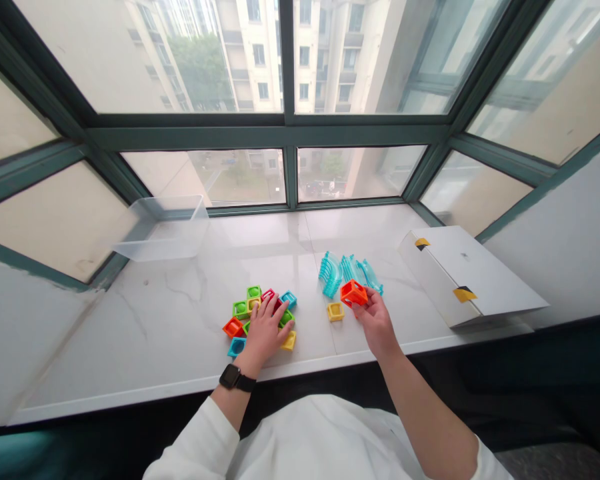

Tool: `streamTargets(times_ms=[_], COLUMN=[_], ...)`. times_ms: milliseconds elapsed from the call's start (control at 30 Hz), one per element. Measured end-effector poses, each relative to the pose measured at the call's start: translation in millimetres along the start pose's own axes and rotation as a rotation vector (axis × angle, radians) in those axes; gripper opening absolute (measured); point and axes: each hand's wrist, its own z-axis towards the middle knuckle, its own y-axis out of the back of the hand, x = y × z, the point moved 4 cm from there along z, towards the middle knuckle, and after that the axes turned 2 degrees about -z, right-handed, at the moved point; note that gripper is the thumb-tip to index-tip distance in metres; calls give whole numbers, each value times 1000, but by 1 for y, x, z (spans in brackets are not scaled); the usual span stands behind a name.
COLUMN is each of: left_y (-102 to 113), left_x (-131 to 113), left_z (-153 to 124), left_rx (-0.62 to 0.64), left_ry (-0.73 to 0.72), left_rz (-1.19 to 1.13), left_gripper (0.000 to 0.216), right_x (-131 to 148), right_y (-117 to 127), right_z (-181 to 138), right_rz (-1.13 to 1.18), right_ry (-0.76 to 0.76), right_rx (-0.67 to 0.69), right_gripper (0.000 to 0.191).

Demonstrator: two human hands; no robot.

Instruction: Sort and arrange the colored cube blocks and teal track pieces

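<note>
Nearest, the left hand [267,327] lies palm down over a cluster of small green, red, blue, yellow and orange plastic blocks [237,346], its grip wide with fingers spread; the palm hides what is under it, so I cannot tell whether any block is pressed there. To the right, a yellow hollow plastic block [335,311] sits alone on the white marble-patterned window sill [170,313]. Just beyond it, the right hand [377,321] holds an orange-red, open-sided plastic cube [353,293] above the sill, its grip narrowed to thumb and fingers at the cube's lower right corner. The cube should be light and stiff, hard to crush, though its smooth faces may slip or turn in so small a pinch. The solid edges of the frame look the best hold, with thumb and finger on opposite sides, clear of the openings. Behind it lie turquoise translucent curved plastic track pieces [331,273]; these look thin and somewhat bendable, better taken by their raised side rails.
</note>
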Motion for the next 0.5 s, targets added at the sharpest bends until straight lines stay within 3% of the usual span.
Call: streamTargets(times_ms=[300, 500], left_y=[2, 2], left_x=[-1, 0], left_z=[0, 0], left_rx=[-8, -16], left_ry=[1, -1], left_rz=[-9, 6], left_gripper=[55, 54], right_x=[2, -4], right_y=[-9, 5], right_z=[0, 8], right_rz=[160, 232], right_ry=[-96, -86], right_rx=[108, -21], right_gripper=[37, 32])
